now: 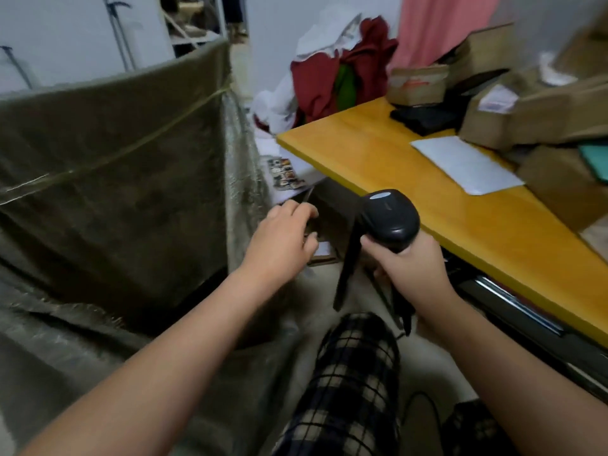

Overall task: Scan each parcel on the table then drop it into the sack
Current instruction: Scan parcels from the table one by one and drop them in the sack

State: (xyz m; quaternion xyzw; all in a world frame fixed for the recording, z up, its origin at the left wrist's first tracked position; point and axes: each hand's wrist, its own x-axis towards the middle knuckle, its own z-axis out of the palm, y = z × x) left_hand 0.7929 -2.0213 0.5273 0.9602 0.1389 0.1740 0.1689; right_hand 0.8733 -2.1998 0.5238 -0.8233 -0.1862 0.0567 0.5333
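- Left hand: fingers curled on the near edge of a flat brown cardboard parcel, held low, off the table's corner. Parcel blurred; a pale label shows at its lower edge.
- Right hand: wrapped round the grip of a black handheld barcode scanner, its head just right of the parcel.
- Large olive-green woven sack: stands left of the left hand, close by.
- Yellow wooden table: to the right, carrying a heap of brown cardboard boxes and a white flat mailer.
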